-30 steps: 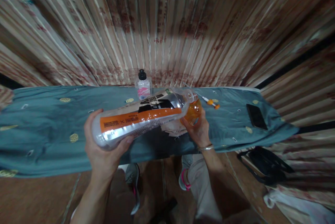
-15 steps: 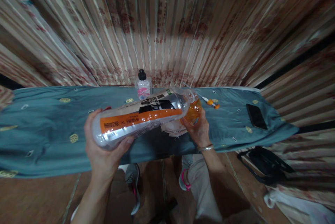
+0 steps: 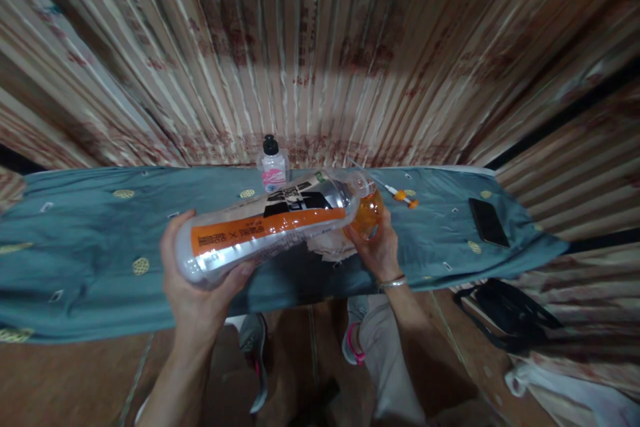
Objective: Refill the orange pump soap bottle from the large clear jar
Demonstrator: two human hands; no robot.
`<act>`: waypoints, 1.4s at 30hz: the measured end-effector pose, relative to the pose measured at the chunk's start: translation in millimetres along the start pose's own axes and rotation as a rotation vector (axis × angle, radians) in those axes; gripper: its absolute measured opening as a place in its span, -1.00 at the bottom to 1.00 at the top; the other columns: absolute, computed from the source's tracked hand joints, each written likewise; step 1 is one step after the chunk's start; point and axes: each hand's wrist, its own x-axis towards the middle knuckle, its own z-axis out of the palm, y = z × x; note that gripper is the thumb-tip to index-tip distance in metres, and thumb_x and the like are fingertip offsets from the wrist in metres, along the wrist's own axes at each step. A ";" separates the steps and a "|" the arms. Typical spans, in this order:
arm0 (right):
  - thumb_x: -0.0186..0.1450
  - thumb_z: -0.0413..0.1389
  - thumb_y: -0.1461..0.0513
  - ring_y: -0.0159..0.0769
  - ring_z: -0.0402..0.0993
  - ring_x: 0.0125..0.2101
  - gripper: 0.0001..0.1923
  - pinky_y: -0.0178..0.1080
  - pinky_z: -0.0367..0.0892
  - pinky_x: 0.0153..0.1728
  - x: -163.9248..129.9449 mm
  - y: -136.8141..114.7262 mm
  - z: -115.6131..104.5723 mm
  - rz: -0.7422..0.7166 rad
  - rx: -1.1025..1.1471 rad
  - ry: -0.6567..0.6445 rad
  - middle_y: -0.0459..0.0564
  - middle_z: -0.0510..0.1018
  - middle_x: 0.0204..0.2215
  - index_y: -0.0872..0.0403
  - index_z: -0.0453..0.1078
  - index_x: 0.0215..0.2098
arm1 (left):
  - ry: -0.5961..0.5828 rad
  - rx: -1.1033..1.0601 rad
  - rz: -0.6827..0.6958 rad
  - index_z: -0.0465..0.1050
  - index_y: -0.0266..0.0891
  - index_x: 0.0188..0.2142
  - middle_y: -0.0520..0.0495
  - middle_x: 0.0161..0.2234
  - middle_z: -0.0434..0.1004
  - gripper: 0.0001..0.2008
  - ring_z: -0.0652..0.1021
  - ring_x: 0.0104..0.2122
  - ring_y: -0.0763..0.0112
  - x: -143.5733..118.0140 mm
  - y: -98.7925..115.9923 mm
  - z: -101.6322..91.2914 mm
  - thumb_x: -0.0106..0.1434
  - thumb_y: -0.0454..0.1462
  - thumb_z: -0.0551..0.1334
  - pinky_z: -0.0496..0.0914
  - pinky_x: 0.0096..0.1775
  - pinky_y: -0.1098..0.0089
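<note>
My left hand (image 3: pixel 200 280) is wrapped round the base of a large clear plastic bottle (image 3: pixel 270 220) with an orange, black and silver label. The bottle lies tilted on its side in the air, its neck pointing right. Closed round a small container of orange liquid (image 3: pixel 369 214), my right hand (image 3: pixel 377 244) is at the bottle's neck end. The bottle's neck overlaps the top of this container, and whether the two touch I cannot tell. Below them a crumpled pale cloth or tissue (image 3: pixel 333 247) is partly hidden.
A small bottle with a black cap (image 3: pixel 273 167) stands at the back of the cloth-covered table (image 3: pixel 100 234). To the right lie a syringe with orange parts (image 3: pixel 403 197) and a black phone (image 3: pixel 489 222). A dark bag (image 3: pixel 510 314) rests on the floor; a pleated curtain (image 3: pixel 310 60) hangs behind.
Both hands keep their grip and nearly the same place. The large bottle's label appears turned slightly; otherwise only a small shift of the view shows.
</note>
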 end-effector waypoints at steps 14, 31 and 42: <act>0.20 0.22 -0.06 -0.01 0.61 -0.07 -0.22 0.00 0.56 -0.11 0.3 -2.7 0.3 0.030 -0.001 -0.003 0.17 0.57 0.03 0.07 0.17 0.27 | 0.032 0.040 -0.079 0.34 -0.11 0.20 -0.06 -0.03 0.49 -0.04 0.51 -0.14 0.26 -1.3 0.5 2.2 -0.25 -0.11 0.53 0.43 -0.07 0.28; 0.16 0.24 -0.05 0.01 0.61 -0.08 -0.21 0.03 0.54 -0.12 0.3 -1.3 0.5 0.033 0.014 -0.002 0.22 0.58 0.02 0.10 0.18 0.25 | 0.020 0.049 -0.077 0.33 -0.13 0.20 -0.05 -0.05 0.48 -0.03 0.51 -0.16 0.29 -1.1 1.4 0.5 -0.25 -0.09 0.53 0.45 -0.13 0.34; 0.17 0.24 -0.04 0.04 0.60 -0.06 -0.22 0.06 0.55 -0.13 0.3 -1.4 -0.2 0.033 0.018 -0.008 0.18 0.55 0.04 0.05 0.17 0.26 | 0.023 0.064 -0.071 0.32 -0.10 0.21 -0.04 -0.08 0.49 -0.03 0.51 -0.17 0.27 -1.6 2.3 0.3 -0.24 -0.09 0.52 0.45 -0.12 0.30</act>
